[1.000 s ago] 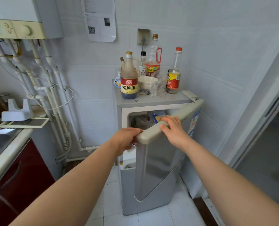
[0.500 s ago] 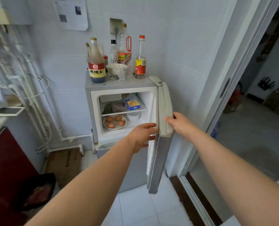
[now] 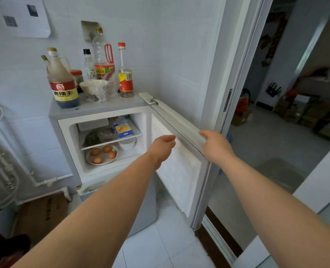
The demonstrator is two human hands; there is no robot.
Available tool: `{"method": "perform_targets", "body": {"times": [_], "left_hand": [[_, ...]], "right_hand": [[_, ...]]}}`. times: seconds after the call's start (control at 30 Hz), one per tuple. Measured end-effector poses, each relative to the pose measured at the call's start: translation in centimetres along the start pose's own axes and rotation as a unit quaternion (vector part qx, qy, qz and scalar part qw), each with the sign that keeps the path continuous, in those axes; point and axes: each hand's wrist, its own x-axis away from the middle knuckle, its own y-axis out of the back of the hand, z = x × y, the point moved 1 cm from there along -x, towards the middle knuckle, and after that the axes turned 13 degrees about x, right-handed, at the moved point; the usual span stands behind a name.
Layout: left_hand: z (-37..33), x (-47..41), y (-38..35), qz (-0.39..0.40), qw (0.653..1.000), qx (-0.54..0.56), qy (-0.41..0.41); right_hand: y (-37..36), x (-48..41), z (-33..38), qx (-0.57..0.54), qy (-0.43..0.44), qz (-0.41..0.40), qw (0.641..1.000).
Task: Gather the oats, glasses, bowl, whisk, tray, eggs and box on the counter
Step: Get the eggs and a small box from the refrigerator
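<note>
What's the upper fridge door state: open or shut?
Open. The upper door stands out to the right, exposing the shelves and the eggs; the right hand grips its top edge.

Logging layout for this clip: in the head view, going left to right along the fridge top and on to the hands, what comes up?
Dark soy sauce bottle, white bowl, red-capped bottle, left hand, right hand holding the fridge door.
</note>
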Motion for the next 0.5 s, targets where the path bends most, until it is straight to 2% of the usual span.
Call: {"method": "perform_targets", "body": {"times": [0.23, 0.37, 0.5], "left_hand": [[-2.1, -7.4, -1.7, 0.013, 0.997, -0.056, -0.046], [-2.4, -11.3, -2.4, 0.04, 0.992, -0.101, -0.059], [-2.4, -14.4, -2.1, 0.051, 0.986, -0.139, -0.075]], "right_hand": [[-0.6, -3.3, -2.1, 0.139, 0.028, -0.083, 0.986], [-0.9, -5.9, -3.1, 0.188, 0.044, -0.081, 0.978], [-1.2, -8.7, -3.8, 0.194, 0.017, -0.088, 0.977]]}}
